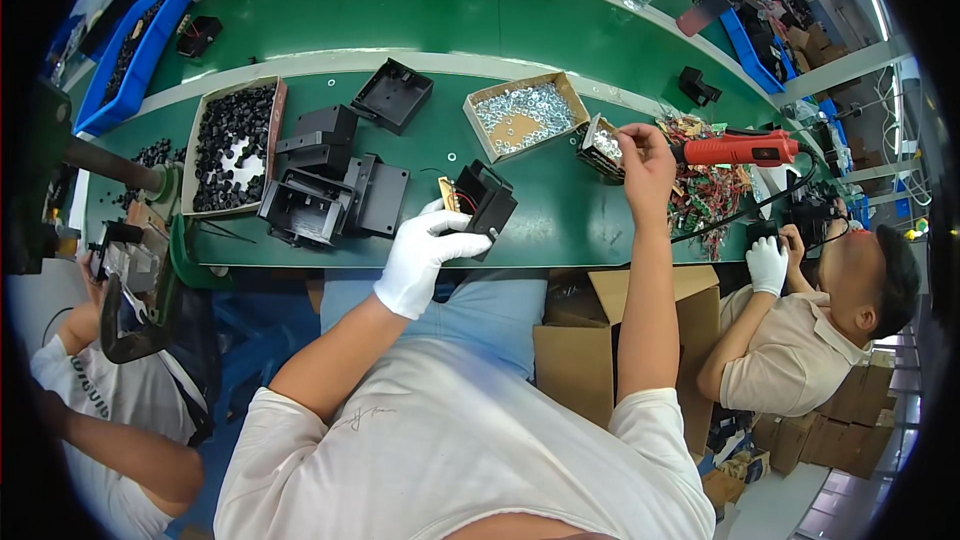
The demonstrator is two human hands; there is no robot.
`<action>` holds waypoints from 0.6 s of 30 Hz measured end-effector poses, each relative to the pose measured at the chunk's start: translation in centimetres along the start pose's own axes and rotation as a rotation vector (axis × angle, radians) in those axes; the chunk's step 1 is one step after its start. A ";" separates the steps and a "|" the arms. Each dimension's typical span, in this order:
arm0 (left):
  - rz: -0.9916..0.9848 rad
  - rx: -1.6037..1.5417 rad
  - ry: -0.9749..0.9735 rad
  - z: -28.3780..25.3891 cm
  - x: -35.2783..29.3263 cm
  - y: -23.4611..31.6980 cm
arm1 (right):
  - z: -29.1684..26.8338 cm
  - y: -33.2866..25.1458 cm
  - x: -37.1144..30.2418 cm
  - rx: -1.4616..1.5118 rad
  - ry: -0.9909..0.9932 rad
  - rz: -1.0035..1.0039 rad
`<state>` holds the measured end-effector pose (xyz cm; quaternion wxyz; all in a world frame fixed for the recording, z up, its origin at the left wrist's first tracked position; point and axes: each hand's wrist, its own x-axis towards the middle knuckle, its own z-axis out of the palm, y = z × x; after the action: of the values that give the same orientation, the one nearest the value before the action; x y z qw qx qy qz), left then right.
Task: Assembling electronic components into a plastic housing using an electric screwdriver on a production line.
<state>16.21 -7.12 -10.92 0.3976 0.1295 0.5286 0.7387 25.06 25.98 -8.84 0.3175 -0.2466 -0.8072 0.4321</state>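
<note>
My left hand [425, 255], in a white glove, grips a black plastic housing [490, 202] just above the table's near edge. A small tan board [448, 193] with thin red wire sits at the housing's left side. Bare, my right hand [650, 165] has its fingertips together at a small box of light-coloured small parts [604, 145]; what they pinch is too small to make out. Right beside that hand lies a red electric screwdriver [738, 149]. Farther left of it stands a shallow cardboard tray of metal washers or nuts [525, 118].
Black housings [325, 200] are grouped left of my left hand, beside a box of small black parts [235, 145]. A heap of wired boards [705, 195] lies right. A clamp-like fixture [135, 310] stands left. Co-workers sit on both sides; an open carton [575, 360] is below the table.
</note>
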 end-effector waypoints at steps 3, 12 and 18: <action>-0.037 -0.066 -0.001 0.0 0.0 -0.1 | 1.2 -4.0 -2.8 0.530 -0.031 0.007; -0.063 -0.110 0.047 1.9 -0.9 1.6 | 5.1 -12.6 -12.6 0.588 -0.157 0.234; -0.073 -0.066 0.086 2.4 -1.5 1.3 | 6.1 -13.2 -14.5 0.308 -0.109 0.199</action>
<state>18.06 -6.72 -8.42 0.4052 0.0650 0.5250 0.7457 28.82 6.28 -4.51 0.2629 -0.2501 -0.7191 0.5926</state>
